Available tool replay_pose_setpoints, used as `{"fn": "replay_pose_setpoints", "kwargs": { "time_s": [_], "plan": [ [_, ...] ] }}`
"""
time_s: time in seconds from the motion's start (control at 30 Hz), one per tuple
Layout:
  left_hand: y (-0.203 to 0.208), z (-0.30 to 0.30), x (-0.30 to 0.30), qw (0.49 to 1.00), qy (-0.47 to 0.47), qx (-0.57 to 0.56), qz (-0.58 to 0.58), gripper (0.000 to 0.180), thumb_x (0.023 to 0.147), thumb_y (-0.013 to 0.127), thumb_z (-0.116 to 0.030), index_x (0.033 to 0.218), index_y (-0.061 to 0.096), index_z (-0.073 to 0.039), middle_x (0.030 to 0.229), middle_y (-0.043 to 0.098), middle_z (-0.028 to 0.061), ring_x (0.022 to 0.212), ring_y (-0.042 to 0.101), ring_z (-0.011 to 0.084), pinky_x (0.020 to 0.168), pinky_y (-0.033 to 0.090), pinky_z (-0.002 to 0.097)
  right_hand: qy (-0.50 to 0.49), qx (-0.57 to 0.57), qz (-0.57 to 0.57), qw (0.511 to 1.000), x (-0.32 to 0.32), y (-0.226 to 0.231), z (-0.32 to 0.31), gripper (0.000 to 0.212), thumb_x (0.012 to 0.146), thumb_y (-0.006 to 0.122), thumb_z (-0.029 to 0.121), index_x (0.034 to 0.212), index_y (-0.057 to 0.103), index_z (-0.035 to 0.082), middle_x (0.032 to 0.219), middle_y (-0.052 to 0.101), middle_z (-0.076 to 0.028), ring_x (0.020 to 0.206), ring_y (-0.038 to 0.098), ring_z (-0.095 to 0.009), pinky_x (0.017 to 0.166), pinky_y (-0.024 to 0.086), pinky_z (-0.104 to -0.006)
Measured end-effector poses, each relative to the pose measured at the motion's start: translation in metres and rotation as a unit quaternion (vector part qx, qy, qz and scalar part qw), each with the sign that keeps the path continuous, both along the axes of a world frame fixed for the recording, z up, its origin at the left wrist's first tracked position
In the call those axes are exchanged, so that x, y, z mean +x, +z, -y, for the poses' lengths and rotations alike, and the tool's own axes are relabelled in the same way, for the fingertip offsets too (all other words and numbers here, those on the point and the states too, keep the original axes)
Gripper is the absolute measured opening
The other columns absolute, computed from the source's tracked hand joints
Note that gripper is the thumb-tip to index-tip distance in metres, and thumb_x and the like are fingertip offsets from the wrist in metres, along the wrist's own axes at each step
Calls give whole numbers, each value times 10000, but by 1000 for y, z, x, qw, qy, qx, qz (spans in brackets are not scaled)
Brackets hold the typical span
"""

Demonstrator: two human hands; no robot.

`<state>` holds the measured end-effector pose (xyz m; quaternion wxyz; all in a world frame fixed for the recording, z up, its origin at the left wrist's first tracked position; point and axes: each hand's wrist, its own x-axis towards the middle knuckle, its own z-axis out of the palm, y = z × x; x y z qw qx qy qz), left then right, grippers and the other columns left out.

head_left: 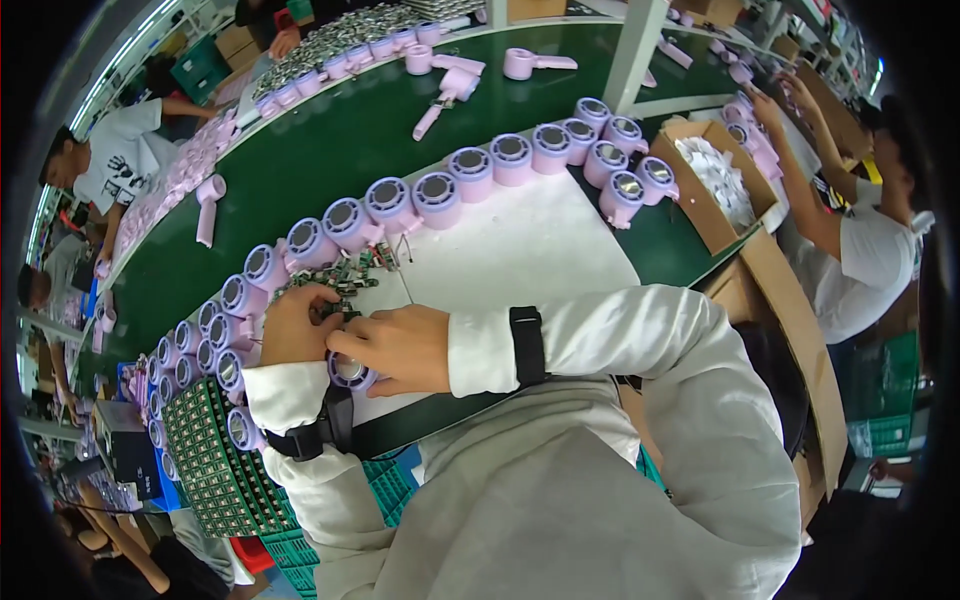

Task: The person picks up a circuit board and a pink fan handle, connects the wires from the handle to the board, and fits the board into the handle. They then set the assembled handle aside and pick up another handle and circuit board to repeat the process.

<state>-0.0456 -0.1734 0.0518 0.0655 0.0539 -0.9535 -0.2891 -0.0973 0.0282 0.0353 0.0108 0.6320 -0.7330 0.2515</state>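
Observation:
My right hand is closed on a pink-and-lavender round fan housing at the near edge of the white sheet, covering part of it. Close beside it, my left hand has its fingers curled together by a loose pile of small green circuit boards with wires. What lies between those fingers is hidden. A curved row of similar fan housings, each with a silvery disc in the middle, stands upright beyond both hands.
A white sheet covers the bench in front of me. Stacked green circuit-board panels lie at left. An open cardboard box of white pieces stands at right. Across the green conveyor lie handled pink housings; co-workers sit on both sides.

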Motion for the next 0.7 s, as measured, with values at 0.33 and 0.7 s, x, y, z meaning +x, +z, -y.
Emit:
{"fn": "replay_pose_setpoints", "kwargs": {
  "time_s": [0.33, 0.7],
  "plan": [
    [0, -11, -3, 999, -6, -31, -26, 266, 726, 758, 3, 962, 638, -22, 804, 672, 142, 660, 659, 286, 631, 528, 398, -230, -29, 63, 971, -26, 76, -164, 602, 748, 845, 196, 1264, 597, 12, 1138, 667, -181, 961, 695, -325, 858, 565, -368],
    [5, -24, 1, 996, 24, -81, -31, 279, 742, 767, -31, 979, 620, -43, 874, 688, 170, 766, 678, 356, 668, 530, 446, -534, 15, -54, 844, -86, 1, -327, 646, 788, 830, 246, 1355, 556, 100, 1238, 618, -164, 1003, 690, -350, 813, 579, -404]
  ]
}}
